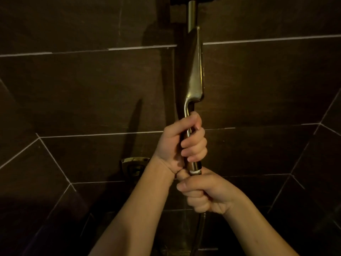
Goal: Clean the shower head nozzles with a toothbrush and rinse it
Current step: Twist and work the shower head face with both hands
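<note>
Dark tiled wall; hands around shower head

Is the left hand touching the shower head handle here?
Touching. The head view shows the left hand with its fingers wrapped round the shower head handle, no gap visible.

This is a bathroom shower stall. Large dark wall tiles with pale grout lines cover every surface (the light is dim), a metal riser pipe runs up the far wall, and a wall-mounted mixer valve sits lower left.
</note>
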Available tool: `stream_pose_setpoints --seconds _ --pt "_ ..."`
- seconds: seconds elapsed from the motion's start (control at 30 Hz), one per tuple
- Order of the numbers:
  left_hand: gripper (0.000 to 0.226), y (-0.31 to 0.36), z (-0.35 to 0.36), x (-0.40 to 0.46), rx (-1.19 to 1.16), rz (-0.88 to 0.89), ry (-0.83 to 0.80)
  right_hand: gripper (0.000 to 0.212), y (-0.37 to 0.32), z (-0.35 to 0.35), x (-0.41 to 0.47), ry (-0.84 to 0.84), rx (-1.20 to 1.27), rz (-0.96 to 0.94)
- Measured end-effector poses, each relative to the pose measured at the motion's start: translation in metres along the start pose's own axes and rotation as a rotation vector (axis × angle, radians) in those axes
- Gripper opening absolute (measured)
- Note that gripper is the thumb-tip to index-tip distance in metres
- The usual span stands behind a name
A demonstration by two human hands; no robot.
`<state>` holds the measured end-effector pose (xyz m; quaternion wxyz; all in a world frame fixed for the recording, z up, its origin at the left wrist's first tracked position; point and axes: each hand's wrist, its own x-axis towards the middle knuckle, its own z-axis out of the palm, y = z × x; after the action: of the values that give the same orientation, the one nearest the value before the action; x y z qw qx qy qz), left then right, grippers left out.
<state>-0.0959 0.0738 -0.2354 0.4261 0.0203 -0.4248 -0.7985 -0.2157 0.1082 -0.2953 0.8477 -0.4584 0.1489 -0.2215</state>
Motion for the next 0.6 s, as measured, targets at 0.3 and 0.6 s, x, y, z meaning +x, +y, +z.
stream_pose_setpoints --seconds 0.3,0.6 --pt "0.012 -0.013 0.006 -0.007 0.306 0.183 0.449 0.023 -0.004 -0.001 -0.009 0.367 -0.256 -0.097" --pt "0.048 0.002 -0.001 0.001 0.018 0.105 -0.333 0.046 0.004 -0.003 -0.002 -0.185 -0.02 0.091"
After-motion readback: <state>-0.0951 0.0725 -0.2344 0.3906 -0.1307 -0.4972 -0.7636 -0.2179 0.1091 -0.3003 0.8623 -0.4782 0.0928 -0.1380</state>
